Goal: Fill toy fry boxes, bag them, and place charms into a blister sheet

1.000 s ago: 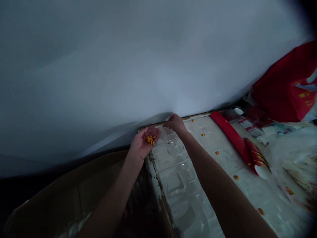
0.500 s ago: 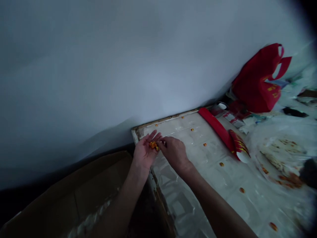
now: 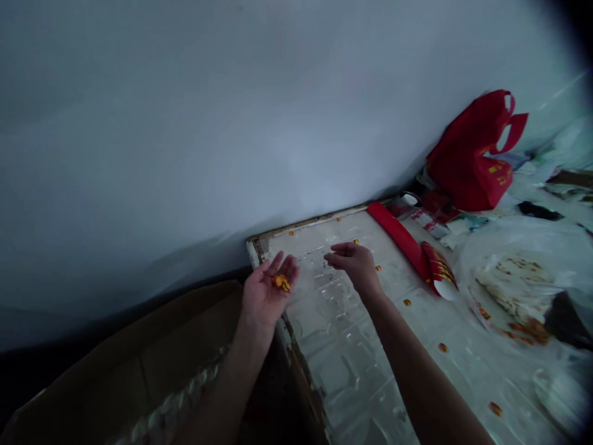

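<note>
My left hand is palm up above the table's left corner, fingers slightly curled, with a few small orange-and-yellow pieces resting in it. To its right, my right hand hovers over the plastic-covered tabletop, thumb and fingers drawn together. Whether a piece is between those fingertips is too small to make out. Several similar striped pieces lie spaced out on the tabletop, among them one near the back edge and one toward the front right.
A folded red paper strip crosses the table. Behind it stands a red bag by the wall. A clear plastic bag with pale and orange contents lies right. An open cardboard box is at lower left.
My right hand has moved away from my left palm, to the right over the tabletop. The pieces in the left palm are now in plain sight. The view has shifted slightly.
</note>
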{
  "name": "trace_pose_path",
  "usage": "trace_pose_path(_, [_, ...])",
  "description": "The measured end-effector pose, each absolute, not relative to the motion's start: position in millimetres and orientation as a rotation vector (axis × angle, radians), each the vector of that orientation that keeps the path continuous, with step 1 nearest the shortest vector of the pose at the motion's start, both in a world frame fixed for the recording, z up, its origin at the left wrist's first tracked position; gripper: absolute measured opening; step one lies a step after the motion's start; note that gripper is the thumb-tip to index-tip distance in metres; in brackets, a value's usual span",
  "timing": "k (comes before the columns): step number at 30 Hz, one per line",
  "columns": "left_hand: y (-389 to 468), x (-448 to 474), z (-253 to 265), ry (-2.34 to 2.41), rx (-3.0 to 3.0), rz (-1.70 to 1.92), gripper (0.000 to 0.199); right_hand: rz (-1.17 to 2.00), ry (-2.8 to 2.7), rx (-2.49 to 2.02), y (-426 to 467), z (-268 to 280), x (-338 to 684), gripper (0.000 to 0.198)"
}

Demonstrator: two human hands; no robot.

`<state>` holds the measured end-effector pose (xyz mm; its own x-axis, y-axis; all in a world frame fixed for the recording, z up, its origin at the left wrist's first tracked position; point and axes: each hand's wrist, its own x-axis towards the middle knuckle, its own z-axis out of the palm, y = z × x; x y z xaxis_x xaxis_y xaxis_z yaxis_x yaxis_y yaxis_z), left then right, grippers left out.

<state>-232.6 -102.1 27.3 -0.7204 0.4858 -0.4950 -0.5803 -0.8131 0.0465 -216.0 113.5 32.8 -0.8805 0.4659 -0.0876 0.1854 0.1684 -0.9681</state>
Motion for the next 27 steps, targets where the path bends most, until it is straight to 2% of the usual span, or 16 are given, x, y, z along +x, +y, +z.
trace_pose_path(5, [-108.5, -274.9, 36.1, 0.382, -0.525, 2.586, 0.023, 1.358, -2.549, -0.515, 98.5, 23.0, -233.2, 0.022])
trace_pose_path(9, [-95.7, -288.7, 27.4, 0.419, -0.498, 2.526, 0.022, 0.8, -2.811, -0.469, 73.9, 17.4, -238.3, 0.014])
trace_pose_path(12, [-90.9, -288.6, 18.3, 0.42, -0.511, 2.506, 0.024, 0.332, -2.981, -0.287, 59.2, 12.8, -232.9, 0.014])
trace_pose_path(14, [-90.8, -287.9, 13.6, 0.418, -0.508, 2.51, 0.025, 0.16, -3.02, -0.14, 55.5, 9.4, -228.5, 0.019])
trace_pose_path(17, [-91.0, -287.5, 10.0, 0.413, -0.477, 2.519, 0.025, 0.285, -2.991, -0.242, 64.2, 6.8, -231.9, 0.019])
trace_pose_path(19, [-89.9, -286.6, 10.1, 0.402, -0.444, 2.52, 0.026, 0.56, -2.944, -0.47, 77.1, 8.6, -240.5, 0.015])
trace_pose_path(22, [-86.3, -282.1, 13.1, 0.402, -0.427, 2.505, 0.026, 1.046, -2.816, -0.637, 92.0, 17.0, -246.5, 0.027])
trace_pose_path(25, [-78.9, -273.7, 18.6, 0.439, -0.463, 2.48, 0.024, 1.356, -2.578, -0.379, 86.4, 29.0, -231.6, 0.026])
trace_pose_path(27, [-70.4, -267.1, 23.7, 0.439, -0.473, 2.456, 0.023, 1.388, -2.522, -0.176, 74.4, 36.8, -216.6, 0.017])
